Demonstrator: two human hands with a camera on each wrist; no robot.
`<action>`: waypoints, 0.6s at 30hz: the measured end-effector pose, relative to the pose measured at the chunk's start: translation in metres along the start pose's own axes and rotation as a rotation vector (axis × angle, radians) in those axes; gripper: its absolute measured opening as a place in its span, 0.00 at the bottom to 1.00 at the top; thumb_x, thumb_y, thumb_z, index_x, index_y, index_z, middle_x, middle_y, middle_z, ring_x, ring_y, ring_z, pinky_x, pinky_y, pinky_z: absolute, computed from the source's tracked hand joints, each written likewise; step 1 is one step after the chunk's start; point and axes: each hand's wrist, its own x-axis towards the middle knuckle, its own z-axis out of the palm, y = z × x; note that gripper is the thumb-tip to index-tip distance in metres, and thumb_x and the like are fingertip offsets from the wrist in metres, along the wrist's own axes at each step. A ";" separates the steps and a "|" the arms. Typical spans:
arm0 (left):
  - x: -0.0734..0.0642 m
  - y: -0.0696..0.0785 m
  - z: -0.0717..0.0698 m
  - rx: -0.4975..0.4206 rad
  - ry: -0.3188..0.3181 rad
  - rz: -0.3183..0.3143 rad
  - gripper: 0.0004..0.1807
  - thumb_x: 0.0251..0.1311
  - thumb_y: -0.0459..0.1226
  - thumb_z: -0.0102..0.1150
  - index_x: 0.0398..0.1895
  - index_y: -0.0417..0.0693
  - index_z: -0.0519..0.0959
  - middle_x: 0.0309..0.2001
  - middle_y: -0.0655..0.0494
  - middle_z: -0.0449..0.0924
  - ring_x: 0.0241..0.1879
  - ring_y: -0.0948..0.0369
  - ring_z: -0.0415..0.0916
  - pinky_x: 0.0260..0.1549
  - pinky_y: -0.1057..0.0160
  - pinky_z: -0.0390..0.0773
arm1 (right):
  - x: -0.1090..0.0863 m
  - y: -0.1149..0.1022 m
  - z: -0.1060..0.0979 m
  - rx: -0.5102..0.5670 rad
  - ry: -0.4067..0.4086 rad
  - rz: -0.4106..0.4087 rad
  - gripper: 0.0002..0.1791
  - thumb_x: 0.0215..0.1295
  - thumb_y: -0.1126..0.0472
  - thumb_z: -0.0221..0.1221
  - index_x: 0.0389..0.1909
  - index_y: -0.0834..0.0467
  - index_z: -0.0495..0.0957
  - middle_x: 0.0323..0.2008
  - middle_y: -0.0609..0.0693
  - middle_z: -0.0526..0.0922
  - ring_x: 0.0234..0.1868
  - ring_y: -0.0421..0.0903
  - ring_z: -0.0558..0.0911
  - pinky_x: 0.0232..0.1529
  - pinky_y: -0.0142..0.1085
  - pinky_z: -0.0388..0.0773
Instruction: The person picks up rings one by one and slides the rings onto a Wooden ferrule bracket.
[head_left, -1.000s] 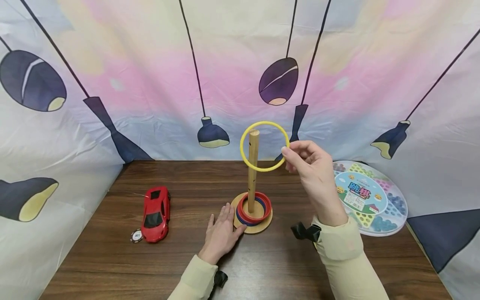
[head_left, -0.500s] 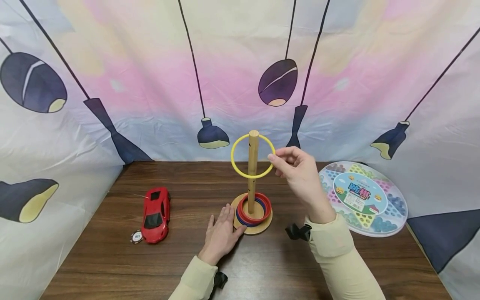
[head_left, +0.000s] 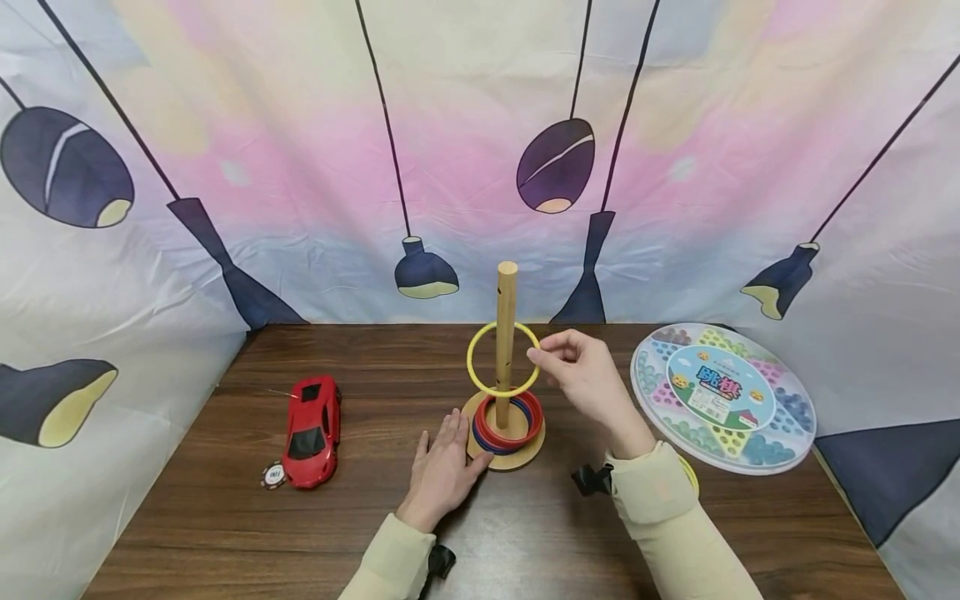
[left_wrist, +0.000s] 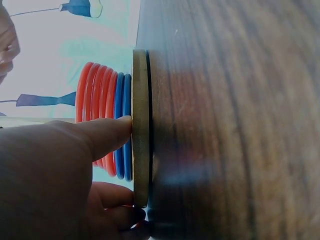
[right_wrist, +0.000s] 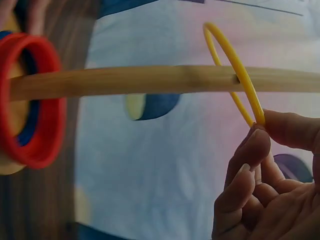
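A wooden peg (head_left: pixel 506 304) stands upright on a round wooden base (head_left: pixel 519 459). Stacked around its foot are several red rings (left_wrist: pixel 96 92) above two blue rings (left_wrist: pixel 123 95). My right hand (head_left: pixel 588 379) pinches a yellow ring (right_wrist: pixel 235 61) between thumb and fingertips; the ring encircles the peg partway down, tilted, above the stack. My left hand (head_left: pixel 441 477) rests at the base's left side with fingers extended. In the left wrist view its thumb (left_wrist: pixel 107 134) lies against the blue rings and the base's edge.
A red toy car (head_left: pixel 312 429) is at the left, with a poker chip (head_left: pixel 273 474) by its front. At the right lies a round Chinese checkers box (head_left: pixel 720 400). More yellow ring (head_left: pixel 692 477) shows partly beneath my right sleeve. A printed cloth (head_left: pixel 315 167) hangs behind the table.
My right hand has moved left and down, bringing the yellow ring from the peg's top to lower along it. The left hand has stayed in place.
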 end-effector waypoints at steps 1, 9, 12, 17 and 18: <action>0.000 0.000 0.000 0.002 0.001 0.000 0.42 0.64 0.57 0.55 0.72 0.38 0.61 0.72 0.42 0.57 0.72 0.49 0.53 0.66 0.37 0.49 | 0.000 0.005 0.001 -0.020 -0.006 0.017 0.15 0.64 0.53 0.64 0.41 0.60 0.80 0.27 0.53 0.82 0.26 0.48 0.80 0.31 0.38 0.77; 0.000 -0.001 0.000 -0.004 0.001 -0.003 0.42 0.64 0.56 0.55 0.72 0.38 0.61 0.72 0.42 0.57 0.72 0.49 0.53 0.66 0.37 0.49 | 0.002 0.051 0.012 -0.093 -0.061 0.136 0.11 0.64 0.58 0.63 0.38 0.63 0.79 0.26 0.54 0.80 0.24 0.49 0.78 0.26 0.37 0.72; 0.000 -0.001 0.001 -0.013 0.002 0.000 0.42 0.64 0.56 0.56 0.73 0.38 0.60 0.72 0.42 0.57 0.72 0.49 0.53 0.66 0.37 0.49 | 0.003 0.064 0.015 -0.098 -0.077 0.163 0.10 0.65 0.59 0.63 0.38 0.63 0.79 0.28 0.58 0.81 0.26 0.52 0.79 0.27 0.37 0.73; 0.000 -0.002 0.001 -0.021 0.005 0.005 0.42 0.64 0.56 0.56 0.73 0.38 0.60 0.72 0.42 0.57 0.72 0.49 0.53 0.66 0.37 0.49 | 0.002 0.077 0.017 -0.098 -0.101 0.190 0.09 0.65 0.60 0.62 0.37 0.64 0.79 0.29 0.61 0.81 0.31 0.61 0.80 0.28 0.36 0.74; 0.000 -0.002 0.001 -0.021 0.006 0.005 0.42 0.64 0.56 0.56 0.73 0.38 0.60 0.72 0.42 0.57 0.72 0.49 0.53 0.66 0.37 0.49 | 0.002 0.078 0.017 -0.099 -0.106 0.191 0.09 0.65 0.61 0.62 0.37 0.64 0.79 0.29 0.61 0.81 0.31 0.62 0.80 0.28 0.36 0.74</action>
